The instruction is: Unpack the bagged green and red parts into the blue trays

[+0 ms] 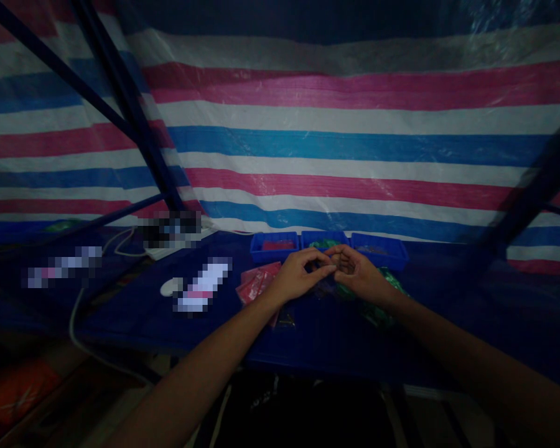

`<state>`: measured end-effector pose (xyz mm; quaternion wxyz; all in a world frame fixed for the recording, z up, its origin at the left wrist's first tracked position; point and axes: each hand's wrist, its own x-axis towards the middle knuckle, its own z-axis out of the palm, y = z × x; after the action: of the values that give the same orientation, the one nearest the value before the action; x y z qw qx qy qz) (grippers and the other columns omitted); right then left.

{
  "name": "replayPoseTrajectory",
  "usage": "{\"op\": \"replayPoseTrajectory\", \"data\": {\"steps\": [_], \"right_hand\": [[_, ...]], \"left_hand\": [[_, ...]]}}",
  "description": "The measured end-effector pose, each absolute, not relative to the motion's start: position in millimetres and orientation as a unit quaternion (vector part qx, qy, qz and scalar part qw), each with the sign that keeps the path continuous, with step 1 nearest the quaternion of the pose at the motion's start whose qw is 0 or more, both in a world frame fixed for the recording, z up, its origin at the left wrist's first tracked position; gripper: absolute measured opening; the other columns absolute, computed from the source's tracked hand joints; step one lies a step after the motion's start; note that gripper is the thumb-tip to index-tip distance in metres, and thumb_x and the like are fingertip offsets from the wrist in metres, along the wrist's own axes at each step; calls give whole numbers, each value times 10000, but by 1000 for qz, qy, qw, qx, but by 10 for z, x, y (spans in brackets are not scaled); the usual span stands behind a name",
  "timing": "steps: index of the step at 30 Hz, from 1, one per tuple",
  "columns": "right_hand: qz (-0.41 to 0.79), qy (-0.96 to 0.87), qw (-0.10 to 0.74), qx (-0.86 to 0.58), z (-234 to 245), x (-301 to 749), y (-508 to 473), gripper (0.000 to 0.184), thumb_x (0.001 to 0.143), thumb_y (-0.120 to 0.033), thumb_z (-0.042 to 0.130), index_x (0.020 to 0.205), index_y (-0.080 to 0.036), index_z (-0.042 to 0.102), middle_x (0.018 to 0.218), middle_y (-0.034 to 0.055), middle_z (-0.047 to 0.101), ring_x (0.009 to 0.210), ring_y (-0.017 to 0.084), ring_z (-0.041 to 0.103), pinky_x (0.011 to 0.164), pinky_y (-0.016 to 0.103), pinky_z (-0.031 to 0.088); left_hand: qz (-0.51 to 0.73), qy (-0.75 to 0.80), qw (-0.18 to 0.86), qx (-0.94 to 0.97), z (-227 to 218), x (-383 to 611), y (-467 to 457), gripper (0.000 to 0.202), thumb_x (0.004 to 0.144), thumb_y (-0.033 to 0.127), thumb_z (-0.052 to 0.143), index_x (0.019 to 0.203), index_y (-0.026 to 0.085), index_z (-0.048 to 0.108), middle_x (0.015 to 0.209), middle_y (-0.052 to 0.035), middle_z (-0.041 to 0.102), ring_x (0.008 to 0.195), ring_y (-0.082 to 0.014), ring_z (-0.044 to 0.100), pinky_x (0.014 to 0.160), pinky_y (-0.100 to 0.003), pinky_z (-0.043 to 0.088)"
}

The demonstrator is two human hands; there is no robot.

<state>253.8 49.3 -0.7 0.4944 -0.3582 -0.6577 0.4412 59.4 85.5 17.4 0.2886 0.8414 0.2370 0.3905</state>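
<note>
Pink, white and blue striped sheeting (354, 146), blue trays (273, 256), pinkish-red packets (257, 284), green packets (394, 281), dark-blue table (326, 348)

No text, label, brand or number can be read. Small white marks (264, 400) at the bottom center, on the black garment (303, 417), look like lettering but are too dark and small to make out. Crossed pale strokes mark the orange item (21, 389) at the lower left, forming no legible sign. Pale streaks on the pink-red packets (257, 285), near the center, may be print or glare.
</note>
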Motion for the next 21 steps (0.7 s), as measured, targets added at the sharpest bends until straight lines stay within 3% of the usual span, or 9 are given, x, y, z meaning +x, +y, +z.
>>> {"op": "replayPoseTrajectory", "data": {"steps": [5, 15, 18, 21], "right_hand": [[452, -650, 505, -343, -37, 2578, 535, 370, 819, -309, 746, 1154, -245, 602, 1027, 34, 686, 981, 186, 663, 889, 339, 524], [445, -608, 539, -377, -44, 2584, 559, 416, 743, -426, 817, 1062, -237, 627, 960, 33, 690, 825, 173, 661, 667, 286, 545], [399, -601, 567, -398, 13, 2688, 614, 425, 736, -460, 811, 1028, -222, 613, 906, 30, 679, 705, 156, 641, 640, 307, 555], [258, -614, 590, -457, 88, 2939, 700, 342, 795, -472, 746, 985, -222, 610, 835, 33, 673, 712, 190, 648, 675, 348, 558]], "left_hand": [[406, 243, 299, 829, 163, 583, 872, 205, 944, 351, 624, 1016, 176, 704, 972, -59, 706, 861, -177, 647, 792, -309, 505], [420, 262, 242, 834, 179, 572, 890, 199, 970, 362, 581, 1024, 202, 685, 1016, -64, 687, 929, -187, 640, 793, -316, 505], [444, 283, 220, 821, 185, 565, 907, 233, 984, 382, 559, 1085, 203, 669, 1050, -70, 683, 961, -196, 639, 809, -324, 515], [458, 298, 182, 817, 211, 540, 907, 238, 1003, 363, 526, 1115, 198, 656, 1072, -78, 679, 972, -199, 633, 839, -340, 516]]}}
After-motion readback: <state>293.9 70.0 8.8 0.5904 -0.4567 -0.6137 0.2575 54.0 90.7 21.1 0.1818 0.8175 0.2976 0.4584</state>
